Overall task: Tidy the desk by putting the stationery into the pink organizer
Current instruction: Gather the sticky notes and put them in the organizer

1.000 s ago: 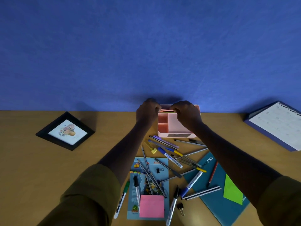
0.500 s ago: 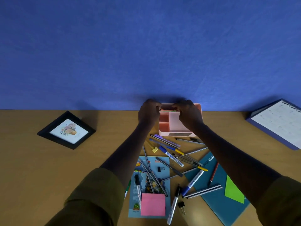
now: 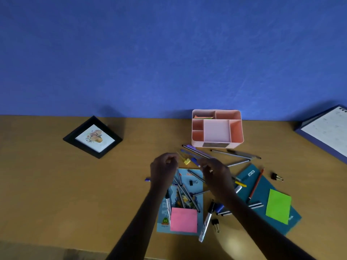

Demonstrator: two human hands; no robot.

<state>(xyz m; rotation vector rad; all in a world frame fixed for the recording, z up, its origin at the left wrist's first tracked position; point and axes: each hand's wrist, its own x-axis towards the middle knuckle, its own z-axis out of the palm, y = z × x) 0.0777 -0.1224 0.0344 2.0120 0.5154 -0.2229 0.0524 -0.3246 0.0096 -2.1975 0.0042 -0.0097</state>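
Hovering over the near pens (image 3: 231,154), the left hand (image 3: 164,168) curls loosely, empty; whether the right hand (image 3: 216,173) pinches one I cannot tell, and the far pink organizer (image 3: 196,143) holds almost nothing, so most remains.

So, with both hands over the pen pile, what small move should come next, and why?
Probably the right hand should pinch one of the loose pens nearest it and lift it. The hand hovers over the pile, seemingly holding nothing, and the pink organizer just beyond has mostly empty compartments.
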